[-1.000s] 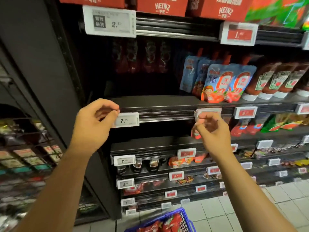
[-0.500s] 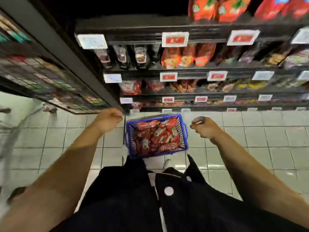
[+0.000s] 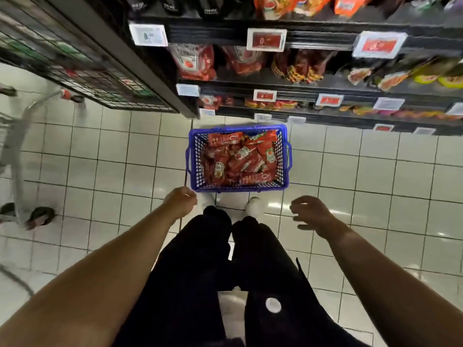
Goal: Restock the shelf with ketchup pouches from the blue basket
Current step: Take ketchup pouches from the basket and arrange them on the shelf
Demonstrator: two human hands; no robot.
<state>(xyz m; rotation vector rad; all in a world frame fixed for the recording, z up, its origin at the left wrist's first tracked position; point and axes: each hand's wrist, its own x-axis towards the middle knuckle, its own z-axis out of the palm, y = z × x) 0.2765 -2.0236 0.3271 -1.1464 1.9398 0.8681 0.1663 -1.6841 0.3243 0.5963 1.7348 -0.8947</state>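
Observation:
The blue basket (image 3: 194, 139) stands on the tiled floor just in front of my feet, filled with several red ketchup pouches (image 3: 238, 159). My left hand (image 3: 181, 202) hangs near the basket's near left corner, its fingers curled and holding nothing. My right hand (image 3: 313, 216) hovers to the right of the basket's near edge with its fingers spread loosely, holding nothing. The dark shelf (image 3: 313, 37) rises behind the basket, with red pouches on its lower levels.
White price tags (image 3: 266, 39) line the shelf edges. A wire rack (image 3: 82, 78) stands to the left of the shelf. A shopping trolley (image 3: 15, 146) with another person's sandalled foot (image 3: 40, 216) beside it is at the far left. My dark trousers and white shoes are below.
The view has dropped from the upper shelf to the floor. Both hands have left the price tags and come down towards the basket; the right hand's fingers have spread.

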